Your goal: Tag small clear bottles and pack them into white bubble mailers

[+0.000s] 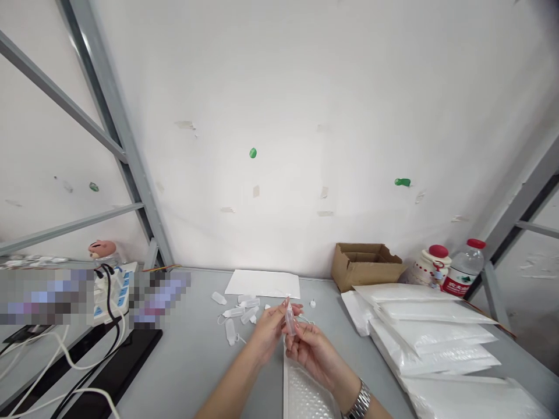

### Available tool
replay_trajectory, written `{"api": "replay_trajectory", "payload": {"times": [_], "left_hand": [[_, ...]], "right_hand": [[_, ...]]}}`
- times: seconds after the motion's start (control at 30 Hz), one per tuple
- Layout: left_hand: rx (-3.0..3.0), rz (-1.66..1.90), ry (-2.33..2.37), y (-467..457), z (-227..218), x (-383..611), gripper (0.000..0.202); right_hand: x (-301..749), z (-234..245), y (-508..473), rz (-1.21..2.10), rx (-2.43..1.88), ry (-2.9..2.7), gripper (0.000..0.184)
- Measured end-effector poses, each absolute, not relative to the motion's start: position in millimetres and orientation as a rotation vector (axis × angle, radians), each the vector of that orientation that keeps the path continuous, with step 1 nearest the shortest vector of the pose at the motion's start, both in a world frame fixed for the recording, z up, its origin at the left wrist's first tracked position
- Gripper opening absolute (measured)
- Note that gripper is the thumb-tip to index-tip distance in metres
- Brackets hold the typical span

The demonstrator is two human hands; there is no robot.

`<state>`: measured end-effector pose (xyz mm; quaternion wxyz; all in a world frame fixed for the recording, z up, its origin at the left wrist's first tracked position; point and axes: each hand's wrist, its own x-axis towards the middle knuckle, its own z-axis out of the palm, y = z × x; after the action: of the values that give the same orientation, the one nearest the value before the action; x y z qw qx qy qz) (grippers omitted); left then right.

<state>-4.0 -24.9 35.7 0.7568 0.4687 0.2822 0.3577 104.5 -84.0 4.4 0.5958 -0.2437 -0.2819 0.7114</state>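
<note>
Item: small clear vial (289, 317), held upright above the table (192, 355), near the middle of its front edge.
Left hand (268, 331): fingers pinched on the vial's upper part, close to its tip.
Right hand (312, 349): fingers closed around the vial's lower body from the right; a metal watch (360, 401) on the wrist.
Position of item: between the two sets of fingertips, touched by both, directly above the bubble mailer (301, 393) at the front edge.
Risk, slip: the vial looks smooth and slight; a loosened pinch would likely drop it onto the mailer or let it roll.
Risk, small parts: a cap or plug, if freed, could be lost among the loose vials (238, 317) lying towards the back edge.
Risk, clutter: an elbow swing could disturb the stacked mailers (432, 337) along the right edge.
Also present: cardboard box (364, 265), back right; water bottle (465, 270) beside it; power strip (116, 288) at the left edge.
</note>
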Motion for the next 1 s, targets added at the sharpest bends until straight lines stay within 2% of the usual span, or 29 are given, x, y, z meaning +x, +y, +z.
{"api": "replay_trajectory", "payload": {"times": [0.33, 0.83, 1.0], "left_hand": [[1.018, 0.770, 0.598, -26, 32, -5, 0.032], [0.912, 0.673, 0.491, -28, 38, -8, 0.046], [0.940, 0.766, 0.495, -25, 36, -7, 0.037]], "right_hand": [[101, 7, -84, 1.602, -0.608, -0.658, 0.024], [103, 17, -86, 1.627, -0.526, -0.684, 0.023], [103, 17, -86, 1.617, -0.581, -0.667, 0.025]]}}
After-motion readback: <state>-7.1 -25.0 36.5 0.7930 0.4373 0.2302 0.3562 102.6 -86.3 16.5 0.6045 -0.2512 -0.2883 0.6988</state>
